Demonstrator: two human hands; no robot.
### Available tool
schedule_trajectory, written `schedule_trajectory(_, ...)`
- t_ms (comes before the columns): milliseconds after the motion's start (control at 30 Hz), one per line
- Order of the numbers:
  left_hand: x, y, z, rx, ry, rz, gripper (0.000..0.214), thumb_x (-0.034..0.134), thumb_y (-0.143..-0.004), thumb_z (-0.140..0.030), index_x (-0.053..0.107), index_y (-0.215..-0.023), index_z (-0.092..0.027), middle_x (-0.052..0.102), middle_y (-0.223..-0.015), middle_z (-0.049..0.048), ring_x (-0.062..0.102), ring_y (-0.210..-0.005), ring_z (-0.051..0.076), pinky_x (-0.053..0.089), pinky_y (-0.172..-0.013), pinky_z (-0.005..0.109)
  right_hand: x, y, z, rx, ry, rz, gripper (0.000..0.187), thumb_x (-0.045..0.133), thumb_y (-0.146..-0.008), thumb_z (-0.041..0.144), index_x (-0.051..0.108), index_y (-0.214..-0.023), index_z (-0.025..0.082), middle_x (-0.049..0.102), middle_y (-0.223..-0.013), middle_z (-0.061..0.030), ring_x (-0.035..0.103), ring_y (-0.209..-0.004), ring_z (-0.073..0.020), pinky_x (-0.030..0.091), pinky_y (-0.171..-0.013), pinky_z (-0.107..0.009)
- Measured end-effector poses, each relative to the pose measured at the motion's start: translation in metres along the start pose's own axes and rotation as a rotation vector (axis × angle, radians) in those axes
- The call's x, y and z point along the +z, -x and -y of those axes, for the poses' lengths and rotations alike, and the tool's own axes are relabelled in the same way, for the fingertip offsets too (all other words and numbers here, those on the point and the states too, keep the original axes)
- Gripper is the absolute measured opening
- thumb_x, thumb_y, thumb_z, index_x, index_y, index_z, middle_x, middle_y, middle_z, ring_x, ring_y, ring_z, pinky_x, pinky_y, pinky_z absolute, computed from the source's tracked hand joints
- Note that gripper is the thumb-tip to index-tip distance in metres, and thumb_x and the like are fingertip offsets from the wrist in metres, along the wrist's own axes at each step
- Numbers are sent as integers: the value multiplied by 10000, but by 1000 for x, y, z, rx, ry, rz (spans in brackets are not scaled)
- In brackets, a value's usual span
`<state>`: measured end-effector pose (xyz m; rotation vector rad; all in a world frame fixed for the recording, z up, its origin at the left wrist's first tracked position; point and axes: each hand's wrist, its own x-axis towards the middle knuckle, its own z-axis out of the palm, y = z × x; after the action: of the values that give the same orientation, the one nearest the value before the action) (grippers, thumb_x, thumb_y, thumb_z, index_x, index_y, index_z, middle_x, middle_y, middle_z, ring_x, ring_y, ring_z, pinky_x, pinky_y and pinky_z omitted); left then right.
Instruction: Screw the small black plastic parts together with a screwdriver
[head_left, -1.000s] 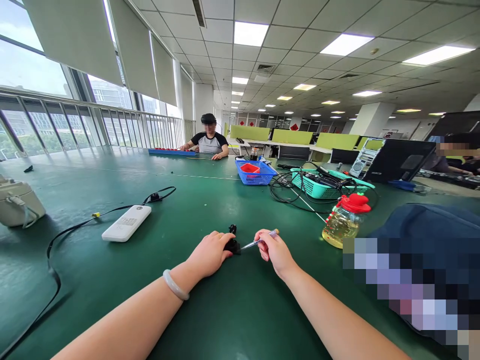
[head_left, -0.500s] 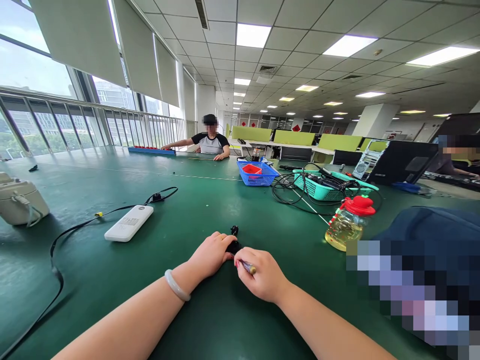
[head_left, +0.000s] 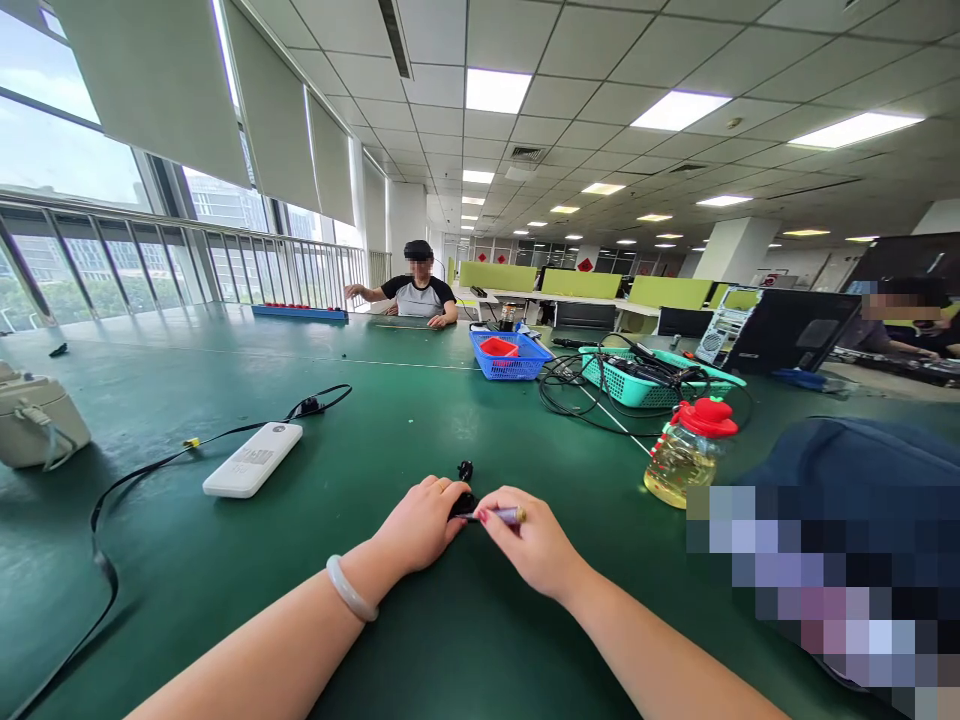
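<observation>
My left hand [head_left: 421, 520], a pale bangle on its wrist, is closed around a small black object [head_left: 463, 503] low over the green table. Most of that object is hidden by my fingers. A small rounded black piece [head_left: 466, 470] shows just beyond my fingertips; whether it is joined to the object I cannot tell. My right hand [head_left: 534, 540] pinches a slim pen-shaped tool [head_left: 508, 515] with a greyish-purple handle and a gold-brown end. The tool lies nearly level, its thin dark tip pointing left at the black object.
On the green table [head_left: 397, 420] lie a white power bank [head_left: 253, 460] and a black strap [head_left: 112, 580]. A beige case [head_left: 37, 420] is far left. To the right stand a blue basket [head_left: 510, 360], a teal basket [head_left: 637, 390] with cables, and a red-lidded bottle [head_left: 682, 460]. Another person [head_left: 420, 290] sits opposite.
My right hand has turned the pen-shaped tool from a downward slant to nearly level. The view has tilted slightly. The person opposite has lifted a hand off the blue tray.
</observation>
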<state>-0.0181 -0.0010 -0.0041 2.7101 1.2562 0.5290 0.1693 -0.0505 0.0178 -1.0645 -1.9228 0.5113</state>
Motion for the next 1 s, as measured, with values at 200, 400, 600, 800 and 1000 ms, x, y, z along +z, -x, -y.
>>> schedule_trajectory(200,0,0,-1,-11,-5,5,319,522,-894,-303,539,-1202,-222,631,-1123,73,536,-1062,250,431,-960,400,-2,7,11,-235,225,-81,159,459,-871,213,603,-804,218,616,-732,-24,545,-617,-144,418,-613,-256)
schedule_trajectory(400,-3,0,-3,-6,-7,25,316,527,-890,-280,542,-1199,-218,625,-1130,74,536,-1058,250,433,-961,408,-2,0,-6,30,107,-82,190,421,-909,277,549,-779,224,558,-702,8,504,-625,-144,394,-601,-253)
schedule_trajectory(600,-2,-1,-1,7,1,-2,327,504,-908,-264,536,-1232,-232,607,-1185,67,524,-1103,239,426,-991,412,0,-4,-16,165,-55,-22,205,466,-898,351,558,-776,215,484,-637,37,419,-562,-119,332,-540,-238)
schedule_trajectory(800,-2,-1,-3,30,-17,-86,359,478,-925,-250,514,-1282,-246,577,-1212,68,515,-1106,231,428,-1000,401,-1,-5,-23,221,-220,-52,223,545,-863,402,596,-768,207,468,-585,39,413,-515,-110,327,-498,-236)
schedule_trajectory(1000,-8,-2,-9,-99,-133,-170,426,417,-949,-272,452,-1371,-236,582,-1137,101,539,-1025,242,439,-939,399,-9,-6,-31,195,-506,-356,308,588,-838,505,603,-814,199,437,-564,45,379,-471,-101,316,-447,-234)
